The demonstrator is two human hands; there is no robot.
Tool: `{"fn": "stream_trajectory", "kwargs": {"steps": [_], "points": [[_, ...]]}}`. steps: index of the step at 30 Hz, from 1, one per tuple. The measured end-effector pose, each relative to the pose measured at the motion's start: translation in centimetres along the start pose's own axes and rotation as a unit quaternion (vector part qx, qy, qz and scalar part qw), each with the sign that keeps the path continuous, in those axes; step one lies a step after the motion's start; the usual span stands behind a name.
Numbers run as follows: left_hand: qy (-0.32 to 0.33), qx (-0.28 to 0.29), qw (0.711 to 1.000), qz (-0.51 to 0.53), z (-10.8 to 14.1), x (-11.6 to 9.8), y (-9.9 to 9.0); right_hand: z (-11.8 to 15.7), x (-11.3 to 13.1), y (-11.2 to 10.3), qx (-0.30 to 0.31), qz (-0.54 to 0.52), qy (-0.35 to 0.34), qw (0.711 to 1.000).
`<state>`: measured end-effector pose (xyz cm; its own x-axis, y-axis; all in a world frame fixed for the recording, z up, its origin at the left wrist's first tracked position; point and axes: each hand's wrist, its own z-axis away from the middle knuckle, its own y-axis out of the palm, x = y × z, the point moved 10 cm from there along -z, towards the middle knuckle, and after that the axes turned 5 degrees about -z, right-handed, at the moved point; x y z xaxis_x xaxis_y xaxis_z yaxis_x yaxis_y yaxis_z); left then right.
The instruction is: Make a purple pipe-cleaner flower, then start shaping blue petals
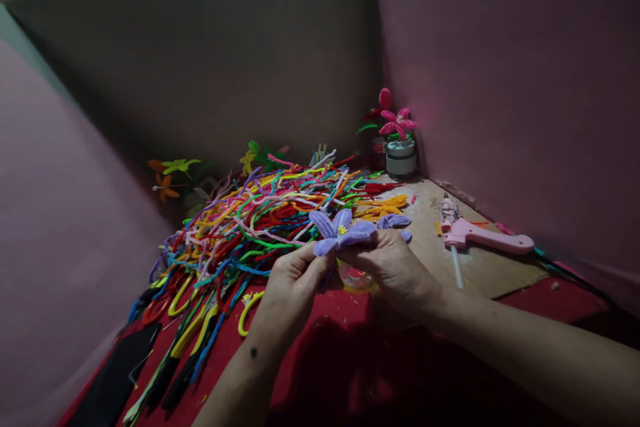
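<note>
Both hands [295,280] [395,267] grip purple flower [341,229]; grey pot [401,158] w/ pink flowers [397,121].

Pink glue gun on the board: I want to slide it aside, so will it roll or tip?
The pink glue gun lies flat on its side on the board, so it probably slides rather than rolls. Its glue stick juts out and might catch. Its cord may drag.

hands [345,273]: bare | forearms: sleeveless | left forearm: small dark mole

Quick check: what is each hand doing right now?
Left hand: closed on the purple pipe-cleaner flower.
Right hand: closed on the same flower from the other side.
</note>
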<state>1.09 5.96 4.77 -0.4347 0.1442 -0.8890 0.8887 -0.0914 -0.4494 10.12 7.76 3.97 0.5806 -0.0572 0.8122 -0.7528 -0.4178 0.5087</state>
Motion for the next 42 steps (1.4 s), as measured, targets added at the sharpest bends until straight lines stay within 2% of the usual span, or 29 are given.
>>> {"fn": "stream_trajectory", "kwargs": {"steps": [2,8,11,14,17,20,23,25,26,30,33,36,38,42], "points": [[-0.004,0.005,1.000,0.000,0.0,0.1,-0.2,0.0,0.3,-0.3,-0.022,0.013,-0.012,1.000],[0.011,-0.011,1.000,-0.017,0.2,-0.9,-0.4,0.2,0.8,-0.2,-0.025,0.023,-0.017,0.999],[0.036,-0.051,0.997,-0.041,0.4,-1.3,-0.9,0.2,1.0,-0.5,-0.041,0.020,-0.027,0.999],[0.078,-0.113,0.983,-0.118,0.9,-1.7,-1.5,0.2,0.7,-0.4,-0.036,0.006,-0.028,0.999],[0.144,-0.179,0.954,-0.191,1.8,-2.7,-1.7,0.3,0.4,-0.5,-0.049,-0.019,-0.026,0.998],[0.234,-0.226,0.909,-0.262,3.1,-4.2,-1.0,0.4,0.2,-0.4,-0.054,-0.043,-0.019,0.997],[0.315,-0.252,0.853,-0.330,4.3,-5.3,0.0,0.5,0.1,-0.2,-0.047,-0.050,-0.014,0.998],[0.329,-0.247,0.840,-0.354,4.3,-5.4,0.4,0.6,0.2,-0.4,-0.046,-0.040,-0.014,0.998],[0.324,-0.235,0.847,-0.351,4.1,-5.2,0.4,0.6,0.3,-0.4,-0.042,-0.033,-0.013,0.999],[0.284,-0.168,0.905,-0.270,2.7,-4.5,-0.2,0.6,0.5,-0.4,-0.027,-0.009,-0.006,1.000],[0.254,-0.125,0.926,-0.249,2.1,-4.4,-0.3,0.6,1.0,-0.4,-0.025,0.014,-0.014,0.999],[0.219,-0.106,0.931,-0.271,1.8,-4.5,-0.4,0.7,1.7,0.0,-0.013,0.047,-0.034,0.998],[0.210,-0.115,0.927,-0.289,1.8,-4.7,-0.5,0.9,2.3,0.2,-0.011,0.096,-0.057,0.994],[0.242,-0.148,0.898,-0.336,2.1,-5.7,-0.3,1.6,3.7,-0.5,-0.065,0.245,-0.123,0.960]]}}
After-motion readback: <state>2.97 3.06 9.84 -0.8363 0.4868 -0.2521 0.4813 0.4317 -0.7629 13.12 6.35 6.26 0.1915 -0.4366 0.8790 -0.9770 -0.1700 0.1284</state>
